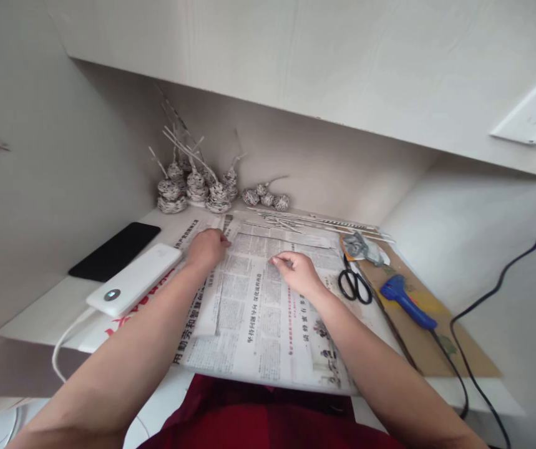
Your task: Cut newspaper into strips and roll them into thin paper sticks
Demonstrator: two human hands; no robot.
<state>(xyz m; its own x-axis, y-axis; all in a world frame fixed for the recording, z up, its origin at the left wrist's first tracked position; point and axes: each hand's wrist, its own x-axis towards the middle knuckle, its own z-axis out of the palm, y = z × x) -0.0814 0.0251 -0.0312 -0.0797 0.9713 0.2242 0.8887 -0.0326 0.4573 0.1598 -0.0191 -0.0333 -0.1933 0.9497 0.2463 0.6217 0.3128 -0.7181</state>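
Printed newspaper sheets [261, 305] lie spread over the white desk, with a narrower strip [211, 312] overlapping them on the left. My left hand [208, 248] rests at the upper left of the sheets, fingers curled and closed near the strip's upper end. What it pinches, if anything, is hidden. To its right, my right hand [298, 271] is over the middle of the newspaper, thumb and forefinger pressed together. Anything between those fingertips is too small to name. A long cut paper strip [291, 237] lies just beyond both hands.
Woven paper gourds [196, 187] and small paper balls [268, 198] stand at the back. Thin paper sticks [314, 221] lie before them. Black scissors [355, 285] and a blue glue gun [408, 302] on cardboard [459, 349] are right; a white power bank [134, 280] and black phone [115, 249] left.
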